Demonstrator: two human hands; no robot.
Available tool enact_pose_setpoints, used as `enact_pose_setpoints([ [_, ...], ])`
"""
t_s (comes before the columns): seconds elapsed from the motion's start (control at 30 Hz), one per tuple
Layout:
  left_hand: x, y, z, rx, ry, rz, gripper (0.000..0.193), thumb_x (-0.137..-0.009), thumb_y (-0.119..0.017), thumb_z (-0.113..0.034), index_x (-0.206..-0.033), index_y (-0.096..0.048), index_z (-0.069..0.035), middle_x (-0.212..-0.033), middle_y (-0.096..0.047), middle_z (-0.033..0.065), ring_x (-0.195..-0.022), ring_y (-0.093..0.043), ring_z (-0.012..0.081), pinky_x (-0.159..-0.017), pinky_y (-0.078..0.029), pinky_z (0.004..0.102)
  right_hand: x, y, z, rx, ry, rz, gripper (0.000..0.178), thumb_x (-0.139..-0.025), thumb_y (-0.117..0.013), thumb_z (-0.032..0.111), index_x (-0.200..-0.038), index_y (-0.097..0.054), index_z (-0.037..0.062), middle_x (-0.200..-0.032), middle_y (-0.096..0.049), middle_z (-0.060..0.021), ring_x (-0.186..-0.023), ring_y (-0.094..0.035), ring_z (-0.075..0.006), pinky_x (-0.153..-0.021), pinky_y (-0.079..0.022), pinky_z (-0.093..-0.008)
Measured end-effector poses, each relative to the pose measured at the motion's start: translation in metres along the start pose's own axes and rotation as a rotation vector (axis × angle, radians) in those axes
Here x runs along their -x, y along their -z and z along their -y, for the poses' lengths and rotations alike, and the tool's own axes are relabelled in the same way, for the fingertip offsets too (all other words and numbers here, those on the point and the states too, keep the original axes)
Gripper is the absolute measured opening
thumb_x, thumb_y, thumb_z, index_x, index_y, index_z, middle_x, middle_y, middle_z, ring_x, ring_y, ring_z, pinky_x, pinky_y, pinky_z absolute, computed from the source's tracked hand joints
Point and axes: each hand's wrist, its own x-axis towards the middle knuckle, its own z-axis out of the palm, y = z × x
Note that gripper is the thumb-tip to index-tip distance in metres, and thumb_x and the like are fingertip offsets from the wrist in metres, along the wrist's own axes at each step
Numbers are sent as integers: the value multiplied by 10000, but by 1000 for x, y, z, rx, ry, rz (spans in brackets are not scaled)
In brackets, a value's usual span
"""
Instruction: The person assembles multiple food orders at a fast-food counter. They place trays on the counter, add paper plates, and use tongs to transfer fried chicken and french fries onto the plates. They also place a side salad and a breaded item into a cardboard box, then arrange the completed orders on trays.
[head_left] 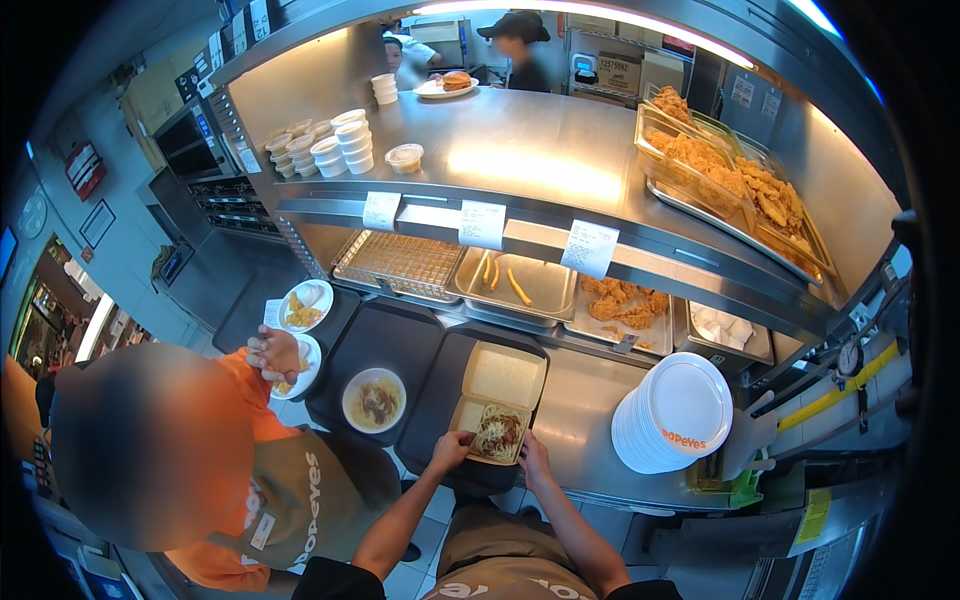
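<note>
An open takeout box point(501, 371) lies on a dark tray point(429, 412), its lid folded back away from me. Spaghetti point(499, 433) with brown sauce and pale shreds on top fills the near half. My left hand point(453, 451) grips the box's near left side, and my right hand point(534, 460) holds its near right side. The fingers of both are partly hidden behind the box walls. Left of it, a white bowl point(348, 402) of similar food stands on another dark tray point(385, 338).
A co-worker in orange point(285, 420) stands close on my left, one hand over plates point(318, 362). To my right rises a stack of white plates point(640, 440). Ahead are a heated shelf point(540, 130) with lidded cups point(350, 140), fried chicken point(700, 165), hanging receipts point(482, 224) and food pans point(550, 300).
</note>
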Motion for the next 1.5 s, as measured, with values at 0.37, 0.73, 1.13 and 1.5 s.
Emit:
enact_pose_setpoints([
  [0.37,6,0,-5,-28,16,-12,362,-790,-587,-103,-1125,-715,-156,-1033,-726,105,-1015,-679,297,-889,-523,391,-2,4,-2,9,-4,43,573,-1015,-453,476,-1332,-509,2,-1320,-569,-141,-1199,-536,-242,-1003,-419,-385],
  [0.73,-2,-9,12,-36,2,-4,375,-802,-607,-159,-1161,-712,-189,-1042,-723,116,-1007,-677,320,-878,-532,407,-13,9,-15,-9,-29,-36,543,-999,-486,473,-1309,-531,29,-1292,-585,-117,-1181,-536,-233,-999,-415,-396],
  [1.13,98,37,-101,328,-65,-287,368,-879,-654,-158,-1242,-663,-93,-1020,-704,87,-843,-682,168,-780,-543,309,-6,131,-38,937,479,-112,383,-922,-623,266,-1217,-650,24,-1180,-647,-190,-1113,-587,-323,-1004,-438,-418],
  [1.5,114,-56,-204,380,-233,439,407,-986,-597,-232,-1361,-561,-77,-1133,-674,70,-1055,-606,141,-943,-461,309,28,162,3,832,523,82,223,-922,-577,199,-1026,-671,26,-915,-661,-142,-864,-628,-281,-796,-502,-400],
])
